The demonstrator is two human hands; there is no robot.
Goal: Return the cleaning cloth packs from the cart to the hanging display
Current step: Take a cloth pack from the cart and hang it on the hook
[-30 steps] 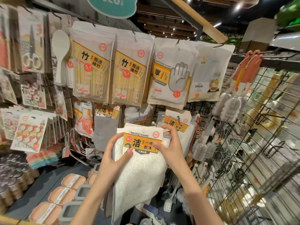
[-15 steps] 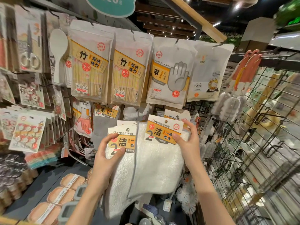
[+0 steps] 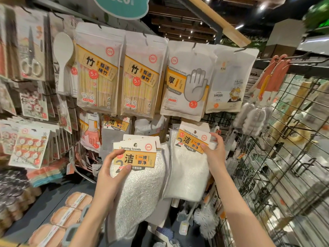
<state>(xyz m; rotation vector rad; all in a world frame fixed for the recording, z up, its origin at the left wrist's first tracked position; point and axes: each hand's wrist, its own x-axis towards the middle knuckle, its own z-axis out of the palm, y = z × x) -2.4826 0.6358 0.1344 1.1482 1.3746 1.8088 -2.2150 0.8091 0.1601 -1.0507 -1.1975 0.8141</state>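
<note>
holding: two lots of white fluffy cleaning towel packs with orange card headers
left hand [image 3: 108, 172]: grip pinches the header of the near stack [image 3: 135, 157], thumb across the card, low in front of the display
right hand [image 3: 212, 154]: grip pinches the far pack [image 3: 188, 157] at its header, raised just under the hanging disposable glove bag [image 3: 185, 82]
</note>
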